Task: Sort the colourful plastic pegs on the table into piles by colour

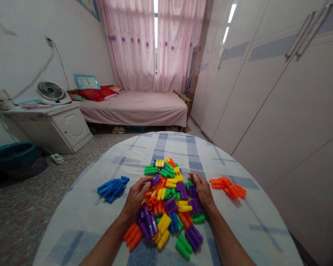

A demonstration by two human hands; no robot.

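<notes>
A heap of colourful plastic tube pieces in purple, yellow, green, orange and blue lies on the round table, many joined side by side in short rows. On the heap's left, my left hand has thumb and forefinger closed at the end of a small purple piece. My right hand rests against the right side, fingers loosely bent and apart, near green and purple pieces; nothing shows in its grasp. Blue pieces form a separate group at left, orange ones at right.
A checked cloth covers the table. Beyond it stand a bed and pink curtains. A white cabinet with a fan is at left, and tall wardrobe doors line the right.
</notes>
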